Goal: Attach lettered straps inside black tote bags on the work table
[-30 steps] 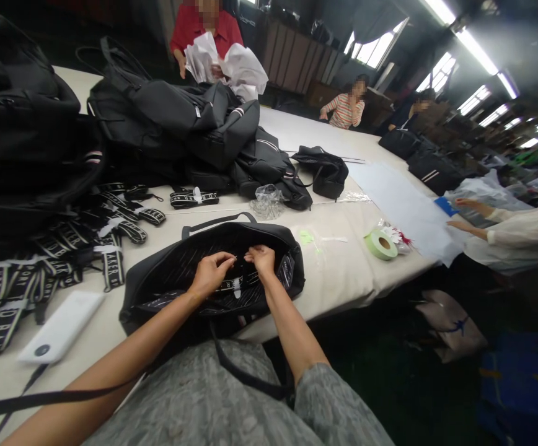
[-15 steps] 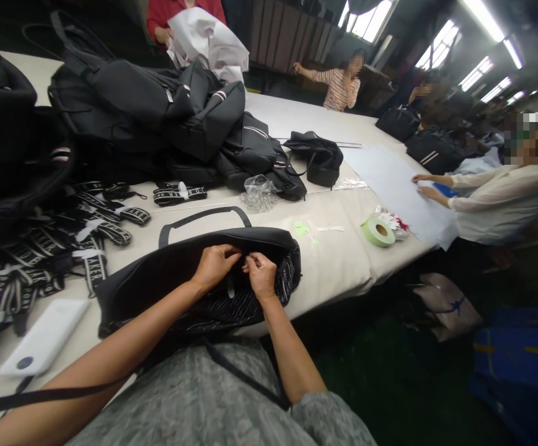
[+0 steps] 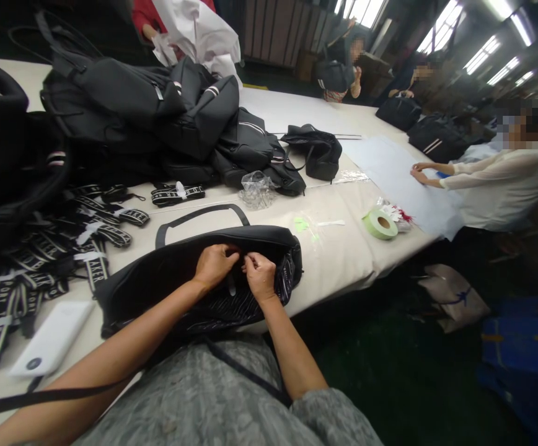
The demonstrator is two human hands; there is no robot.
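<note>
A black bag (image 3: 269, 234) lies opened toward me at the near edge of the table, its striped lining (image 3: 232, 310) showing inside. One of its handles (image 3: 204, 212) arches up on the far side. Both my hands are over the bag's opening, close together. My left hand (image 3: 216, 266) has thumb and fingers pinched; what is between them is too dark to make out. Just to its right, my right hand (image 3: 260, 275) is also closed in a pinch, on something hidden against the black interior. Below them a small pale tab (image 3: 232, 285) shows in the bag.
Black bags (image 3: 134, 118) are heaped at the far left. Bundled lettered straps (image 3: 92, 235) and a white power bank (image 3: 50, 337) lie left. Crumpled clear plastic (image 3: 256, 189) and a green tape roll (image 3: 380, 224) lie beyond. Co-workers stand around the table; one (image 3: 496, 179) handles white sheeting.
My hands stay pinched in nearly the same spot. Across the table, a co-worker in stripes now has a black bag raised in front of them; the view has shifted slightly.
</note>
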